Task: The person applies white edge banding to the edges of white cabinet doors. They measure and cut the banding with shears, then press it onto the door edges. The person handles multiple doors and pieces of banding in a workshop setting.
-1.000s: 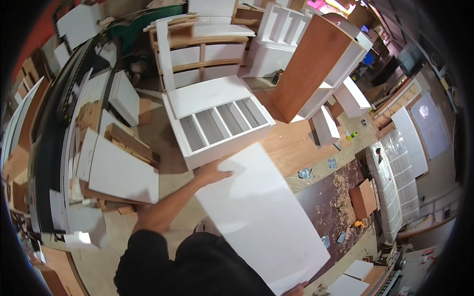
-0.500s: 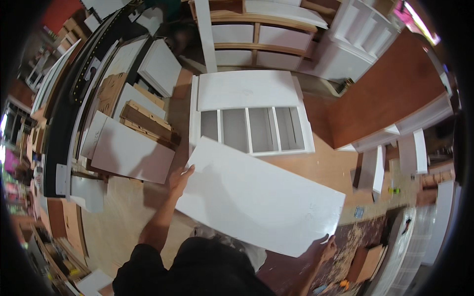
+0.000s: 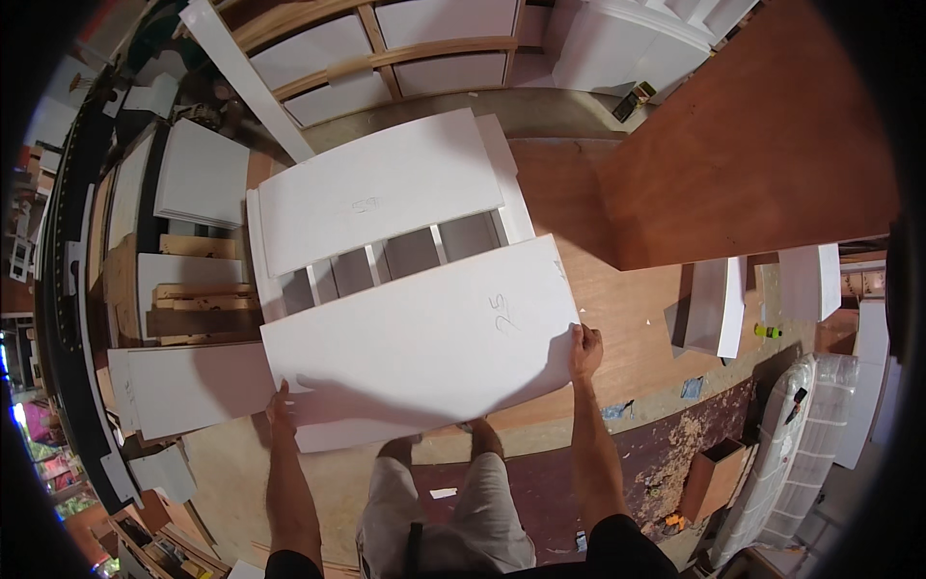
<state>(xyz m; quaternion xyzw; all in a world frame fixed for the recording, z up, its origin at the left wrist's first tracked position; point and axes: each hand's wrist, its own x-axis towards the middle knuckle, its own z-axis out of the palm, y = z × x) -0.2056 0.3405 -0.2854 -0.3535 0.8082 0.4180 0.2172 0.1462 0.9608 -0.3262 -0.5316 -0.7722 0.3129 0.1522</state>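
Workshop floor point(image 3: 227, 463) carries a plywood sheet point(image 3: 627, 328), right of one white cabinet point(image 3: 514, 224). Two white panels counted there: far panel point(image 3: 376, 193) lying on the cabinet; near panel point(image 3: 424, 338) over its near side, left hand point(image 3: 281, 410) and right hand point(image 3: 586, 352) gripping opposite edges.

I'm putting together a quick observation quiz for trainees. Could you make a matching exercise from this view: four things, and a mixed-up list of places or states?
Things
1. Held white panel
2. White unit with compartments
3. Brown open-topped box
4. Right hand

Places or states
A. Next to the plastic-wrapped bundle
B. At the held white panel's right edge
C. Gripped at opposite ends, one of them by the left hand
D. Partly hidden by the held white panel

Right pairs: 1-C, 2-D, 3-A, 4-B
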